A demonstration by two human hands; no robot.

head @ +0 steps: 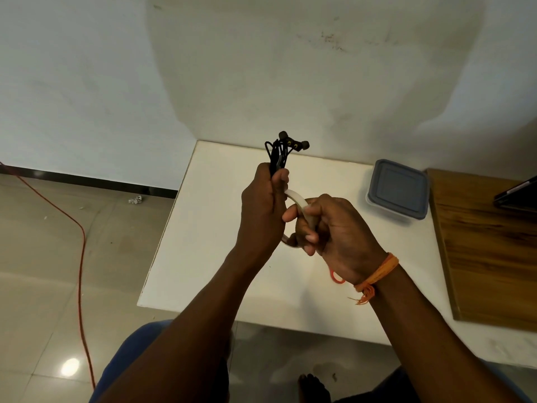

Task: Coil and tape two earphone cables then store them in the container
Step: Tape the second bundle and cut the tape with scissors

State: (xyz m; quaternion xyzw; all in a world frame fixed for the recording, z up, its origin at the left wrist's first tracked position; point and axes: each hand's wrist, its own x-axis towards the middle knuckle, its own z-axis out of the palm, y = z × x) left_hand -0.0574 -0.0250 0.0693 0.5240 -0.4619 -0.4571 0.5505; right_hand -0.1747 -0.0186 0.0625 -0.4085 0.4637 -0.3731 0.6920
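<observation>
1. Centre of the frame, I've got the left hand (263, 212) closed in a fist around a bundled black earphone cable (277, 158), held upright above the white table (203, 242).
2. The loops of that cable fan out above the fist, and the two earbuds (293, 142) stick out at the very top, against the wall.
3. Just right of centre, the right hand (334, 228) is curled around a roll of pale tape (299, 203); fingers go through and around the ring, thumb pressed on its outer face.
4. The roll sits between the two hands, its upper end touching the left thumb area. I can't tell whether a strip is already stuck on the cable.
5. An orange thread band (377, 271) circles the right wrist, loose ends hanging below it.
6. Under that wrist, a small bit of orange cord (335, 277) lies on the table; most of it is hidden, so I can't say what it is.
7. Right side of the frame, the container (398, 189) sits on the table's far edge with its grey lid on, well apart from both hands.
8. Far right, a wooden board (488, 251) lies beside the container.
9. Left side, an orange-red wire (81, 257) runs across the tiled floor.
</observation>
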